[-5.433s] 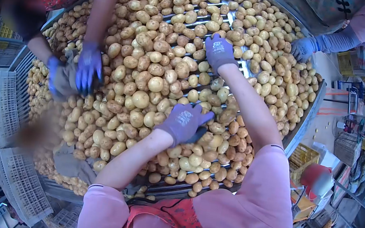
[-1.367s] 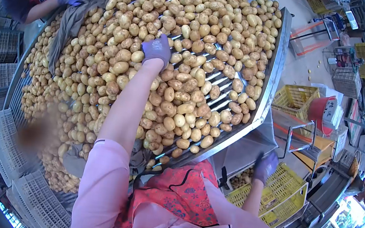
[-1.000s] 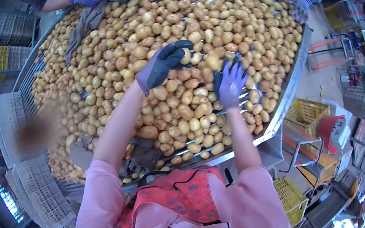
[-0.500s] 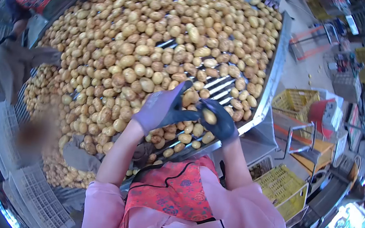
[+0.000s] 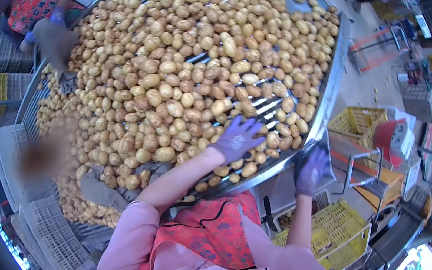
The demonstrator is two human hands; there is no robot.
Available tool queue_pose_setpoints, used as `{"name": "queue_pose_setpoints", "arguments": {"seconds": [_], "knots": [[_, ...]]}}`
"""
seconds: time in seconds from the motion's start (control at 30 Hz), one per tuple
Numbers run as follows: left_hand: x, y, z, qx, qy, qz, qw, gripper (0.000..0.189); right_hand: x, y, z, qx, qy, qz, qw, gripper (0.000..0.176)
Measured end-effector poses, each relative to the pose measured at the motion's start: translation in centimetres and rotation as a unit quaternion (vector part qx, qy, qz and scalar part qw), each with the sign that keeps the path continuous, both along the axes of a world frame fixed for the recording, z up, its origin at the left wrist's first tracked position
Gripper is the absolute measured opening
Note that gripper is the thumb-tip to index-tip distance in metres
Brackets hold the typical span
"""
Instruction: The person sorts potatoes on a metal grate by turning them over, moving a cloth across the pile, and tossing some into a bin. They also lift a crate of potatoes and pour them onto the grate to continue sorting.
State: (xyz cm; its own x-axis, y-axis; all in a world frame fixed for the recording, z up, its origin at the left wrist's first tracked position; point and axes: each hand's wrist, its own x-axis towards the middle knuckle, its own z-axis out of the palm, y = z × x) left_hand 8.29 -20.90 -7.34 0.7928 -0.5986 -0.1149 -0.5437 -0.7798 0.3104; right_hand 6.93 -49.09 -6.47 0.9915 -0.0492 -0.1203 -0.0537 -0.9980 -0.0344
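Note:
My left hand (image 5: 238, 139), in a purple glove, lies palm down with its fingers spread over the potatoes (image 5: 173, 108) near the front right of the sorting table. Beyond the table's metal rim (image 5: 259, 178), my right hand (image 5: 311, 172) hangs in a purple and dark glove. Its fingers are dark and blurred, so I cannot make out whether anything is in them. Between the potatoes, bars of the slatted table surface (image 5: 267, 108) show close to my left hand. A grey cloth (image 5: 102, 188) lies among the potatoes to the left.
Below my right arm stands a yellow crate (image 5: 342, 236); another yellow crate (image 5: 356, 123) and a red bucket (image 5: 390, 139) are farther right. Grey crates (image 5: 48, 227) line the left side. A co-worker in a red patterned apron (image 5: 31, 9) handles a grey cloth (image 5: 56, 45) at upper left.
My right hand, which held a potato near my left hand, has moved right past the table rim. My left hand has turned palm down and moved right. The co-worker's cloth has shifted.

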Motion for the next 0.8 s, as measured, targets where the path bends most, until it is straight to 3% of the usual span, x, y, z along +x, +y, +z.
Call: {"name": "queue_pose_setpoints", "arguments": {"seconds": [0.07, 0.13, 0.2, 0.3, 0.33, 0.4, 0.47, 0.53, 0.6, 0.67, 0.7, 0.73, 0.8], "knots": [[2.3, -0.8, 1.9, -0.046, 0.137, 0.012, 0.989, 0.053, 5.5, 5.6, -3.3, 0.093, -0.052, 0.111, 0.988, 0.056], [3.3, 0.4, 2.1, -0.071, 0.146, 0.028, 0.986, 0.059, 10.9, 10.3, -6.6, -0.071, -0.050, 0.197, 0.977, 0.055], [4.0, 4.0, 5.0, -0.050, 0.079, 0.069, 0.993, 0.059, 14.8, 15.3, -5.4, -0.030, -0.169, 0.147, 0.974, 0.058], [4.4, 10.7, 7.0, 0.030, 0.025, 0.165, 0.986, 0.059, 21.4, 16.5, -7.0, -0.026, -0.044, 0.116, 0.992, 0.075], [4.9, 12.9, 7.6, 0.060, 0.025, 0.191, 0.979, 0.060, 22.9, 17.4, -6.3, -0.060, -0.127, 0.126, 0.982, 0.078], [5.5, 16.8, 7.8, 0.136, -0.031, 0.211, 0.967, 0.062, 28.3, 17.4, -8.6, -0.007, -0.174, 0.174, 0.969, 0.078], [7.3, 19.2, 8.5, 0.176, -0.034, 0.264, 0.948, 0.063, 34.6, 18.6, -8.1, 0.012, -0.110, 0.165, 0.980, 0.072], [9.4, 21.7, 9.3, 0.185, -0.039, 0.293, 0.937, 0.066, 38.8, 21.2, -3.0, -0.043, 0.030, 0.134, 0.990, 0.056], [11.5, 23.7, 10.1, 0.237, -0.041, 0.341, 0.909, 0.067, 40.9, 26.6, 0.7, -0.007, 0.034, 0.115, 0.993, 0.040], [14.4, 25.3, 10.7, 0.209, -0.018, 0.375, 0.903, 0.068, 39.2, 32.8, 3.2, -0.016, -0.135, 0.367, 0.920, 0.029], [16.1, 26.5, 10.6, 0.182, 0.002, 0.404, 0.896, 0.069, 37.1, 36.5, 4.3, 0.096, -0.162, 0.395, 0.899, 0.016], [17.6, 28.0, 8.4, 0.170, -0.021, 0.417, 0.892, 0.071, 36.3, 39.7, 3.0, 0.186, -0.136, 0.457, 0.859, 0.018], [18.4, 28.1, 6.6, 0.107, 0.060, 0.444, 0.887, 0.066, 34.0, 44.4, -0.1, 0.212, -0.113, 0.524, 0.817, 0.020]]}}
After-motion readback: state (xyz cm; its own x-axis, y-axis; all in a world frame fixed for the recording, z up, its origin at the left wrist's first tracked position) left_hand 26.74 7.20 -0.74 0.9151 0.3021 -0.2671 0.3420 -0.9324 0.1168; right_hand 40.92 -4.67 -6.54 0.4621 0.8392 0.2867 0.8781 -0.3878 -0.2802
